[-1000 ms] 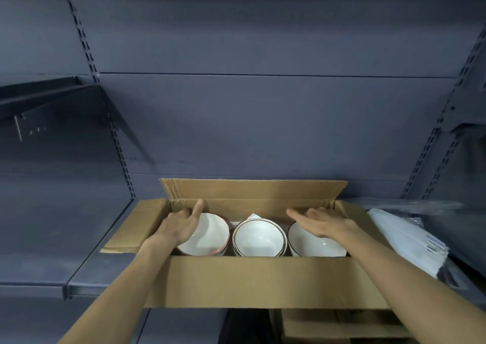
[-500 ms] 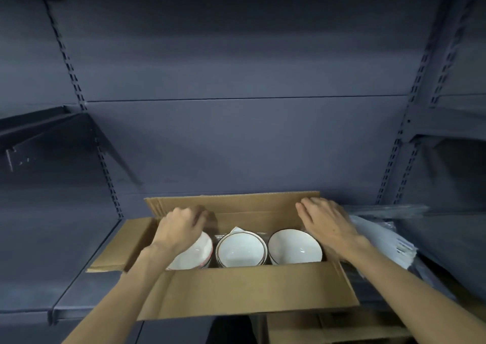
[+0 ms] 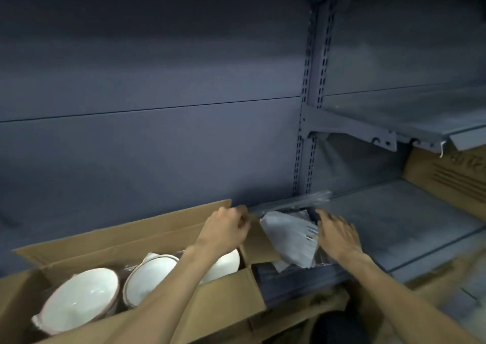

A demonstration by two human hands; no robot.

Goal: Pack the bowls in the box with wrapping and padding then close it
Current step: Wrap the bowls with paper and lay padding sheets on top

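An open cardboard box (image 3: 226, 301) sits on the grey shelf at lower left. Inside it are white bowls with reddish rims: one at the left (image 3: 79, 299), a stack in the middle (image 3: 150, 275), and one at the right (image 3: 223, 263) partly hidden by my left forearm. My left hand (image 3: 226, 231) hovers over the box's right end near the back flap, fingers curled, nothing visibly held. My right hand (image 3: 338, 234) rests with spread fingers on a pile of grey wrapping sheets (image 3: 289, 234) lying on the shelf just right of the box.
A shelf upright (image 3: 306, 138) rises behind the sheets. An upper shelf (image 3: 410, 117) juts out at right. A printed carton (image 3: 447, 183) stands at far right on the lower shelf (image 3: 394, 220). More cardboard lies below the shelf edge (image 3: 328, 304).
The view has swung right. My right hand has left the box's right edge and reached onto the wrapping sheets. My left hand has moved from the left bowl to the box's right end.
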